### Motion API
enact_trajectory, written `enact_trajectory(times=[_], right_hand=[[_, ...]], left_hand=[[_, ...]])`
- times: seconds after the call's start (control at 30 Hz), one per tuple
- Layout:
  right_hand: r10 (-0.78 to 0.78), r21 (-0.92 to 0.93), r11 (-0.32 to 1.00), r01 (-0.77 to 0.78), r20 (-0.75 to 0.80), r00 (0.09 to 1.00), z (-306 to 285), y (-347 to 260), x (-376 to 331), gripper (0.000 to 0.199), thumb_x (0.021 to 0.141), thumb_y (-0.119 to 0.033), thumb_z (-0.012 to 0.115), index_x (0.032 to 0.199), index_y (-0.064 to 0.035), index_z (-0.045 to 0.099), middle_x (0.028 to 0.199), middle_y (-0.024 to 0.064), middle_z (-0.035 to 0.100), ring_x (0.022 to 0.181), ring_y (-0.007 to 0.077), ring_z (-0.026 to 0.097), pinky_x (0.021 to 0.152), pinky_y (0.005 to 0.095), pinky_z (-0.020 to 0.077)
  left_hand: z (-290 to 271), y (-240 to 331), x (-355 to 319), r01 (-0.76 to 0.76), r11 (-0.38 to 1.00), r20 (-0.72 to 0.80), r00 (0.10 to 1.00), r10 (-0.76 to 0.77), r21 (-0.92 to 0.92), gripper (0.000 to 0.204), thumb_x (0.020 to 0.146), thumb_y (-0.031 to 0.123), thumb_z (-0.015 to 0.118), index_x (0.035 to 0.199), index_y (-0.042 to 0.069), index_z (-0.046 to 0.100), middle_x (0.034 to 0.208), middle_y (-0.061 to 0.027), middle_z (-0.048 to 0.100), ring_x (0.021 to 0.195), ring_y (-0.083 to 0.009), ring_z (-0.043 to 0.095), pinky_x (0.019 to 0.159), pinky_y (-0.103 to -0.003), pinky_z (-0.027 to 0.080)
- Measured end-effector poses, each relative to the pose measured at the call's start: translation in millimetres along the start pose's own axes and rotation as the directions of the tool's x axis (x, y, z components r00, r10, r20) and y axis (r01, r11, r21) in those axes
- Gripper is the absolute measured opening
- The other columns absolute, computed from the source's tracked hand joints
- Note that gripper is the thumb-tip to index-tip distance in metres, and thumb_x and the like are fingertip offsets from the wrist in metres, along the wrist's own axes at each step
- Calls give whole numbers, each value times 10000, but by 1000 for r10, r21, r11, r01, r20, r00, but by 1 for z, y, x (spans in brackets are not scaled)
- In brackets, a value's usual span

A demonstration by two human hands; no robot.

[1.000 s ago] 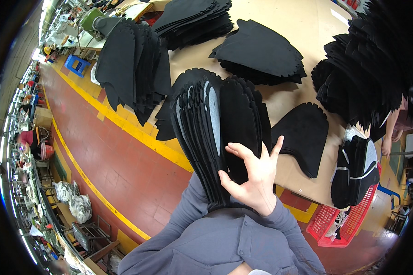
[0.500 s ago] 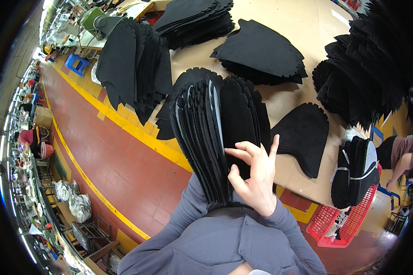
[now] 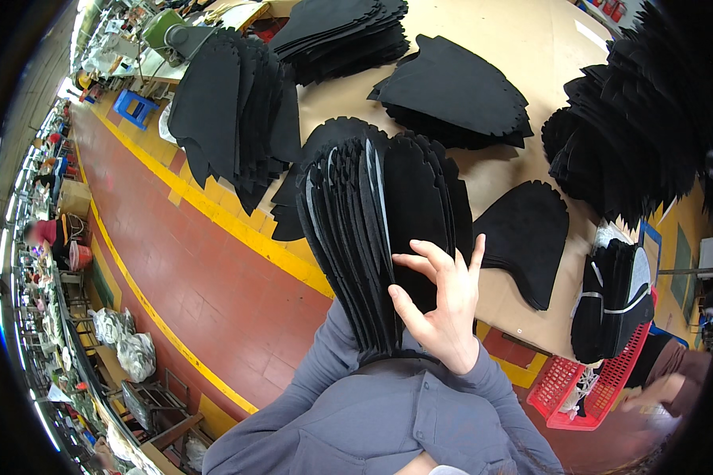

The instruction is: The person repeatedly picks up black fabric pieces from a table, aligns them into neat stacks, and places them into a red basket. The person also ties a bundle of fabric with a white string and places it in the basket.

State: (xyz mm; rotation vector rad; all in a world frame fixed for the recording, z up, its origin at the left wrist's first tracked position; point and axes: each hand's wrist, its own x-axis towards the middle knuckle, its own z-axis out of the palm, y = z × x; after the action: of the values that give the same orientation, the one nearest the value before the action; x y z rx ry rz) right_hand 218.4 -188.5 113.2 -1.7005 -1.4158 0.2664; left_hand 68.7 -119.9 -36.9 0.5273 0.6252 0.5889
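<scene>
A thick fanned stack of black cut fabric pieces (image 3: 345, 237) with notched curved tops stands upright against my body. Pale edges show between some of its layers. At the stack's right-hand part is my right hand (image 3: 444, 305), fingers spread and thumb apart. Its index fingertip lies at or close to a layer's edge; whether it touches I cannot tell. My left forearm (image 3: 325, 348) goes behind the stack, which hides my left hand and its fingers. Just right of my right hand, a single-looking black curved piece (image 3: 527, 241) lies flat on the table.
More black piles lie on the brown-covered table (image 3: 507, 317): left (image 3: 230, 119), back (image 3: 345, 39), centre (image 3: 455, 95) and right (image 3: 626, 142). A tied black bundle (image 3: 610, 301) rests over a red basket (image 3: 586, 388). A blurred person (image 3: 661, 388) is at the lower right.
My right thumb has moved away from the index finger, so the hand is spread wider. The stack has hardly moved. The person at the right has come lower, beside the red basket.
</scene>
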Motion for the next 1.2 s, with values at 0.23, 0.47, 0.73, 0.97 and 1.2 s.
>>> enact_trajectory(times=[0.23, 0.47, 0.73, 0.97, 1.2], right_hand=[[-239, -62, 971, 231, -218, 946, 12, 10, -4, 459, 725, 10, 661, 1141, -166, 579, 1349, 22, 598, 1423, 412, 291, 1127, 690, -13], [-69, -191, 979, 74, 34, 997, -2, -5, -1, 681, 797, -263, 739, 1344, -49, 395, 1244, -4, 657, 1307, 398, 395, 1136, 661, -41], [-69, -133, 989, 66, -20, 997, 4, -2, -3, 601, 749, -219, 741, 1293, -126, 503, 1242, -16, 639, 1301, 423, 415, 1124, 693, -21], [-85, -202, 975, 89, 31, 996, 2, -3, -1, 312, 757, -220, 733, 1058, -156, 683, 1200, -1, 661, 1252, 433, 463, 1121, 703, 0], [-42, -124, 991, 42, 4, 999, -1, -6, -2, 312, 753, -209, 727, 1054, -142, 673, 1188, 25, 672, 1230, 423, 484, 1127, 696, 25]], left_hand=[[9, 3, 21, 3, 1000, -19, 1000, -4, -20, 398, 953, 164, 626, 1314, 31, 524, 1283, -86, 582, 1127, -212, 584, 997, -336, 479], [2, 0, 6, 9, 1000, -41, 999, -11, -29, 399, 953, 168, 626, 1314, 33, 525, 1282, -85, 583, 1131, -213, 583, 1000, -339, 476], [4, -4, 3, 21, 999, -49, 999, -22, -37, 399, 953, 173, 627, 1313, 35, 526, 1282, -83, 585, 1134, -213, 581, 1002, -342, 474], [6, -4, 3, 25, 999, -59, 998, -27, -39, 400, 952, 177, 627, 1313, 37, 527, 1281, -82, 586, 1138, -214, 580, 1005, -344, 471], [8, -2, 8, 28, 999, -68, 997, -31, -43, 400, 952, 181, 628, 1313, 39, 529, 1281, -81, 587, 1141, -214, 578, 1007, -347, 469]])
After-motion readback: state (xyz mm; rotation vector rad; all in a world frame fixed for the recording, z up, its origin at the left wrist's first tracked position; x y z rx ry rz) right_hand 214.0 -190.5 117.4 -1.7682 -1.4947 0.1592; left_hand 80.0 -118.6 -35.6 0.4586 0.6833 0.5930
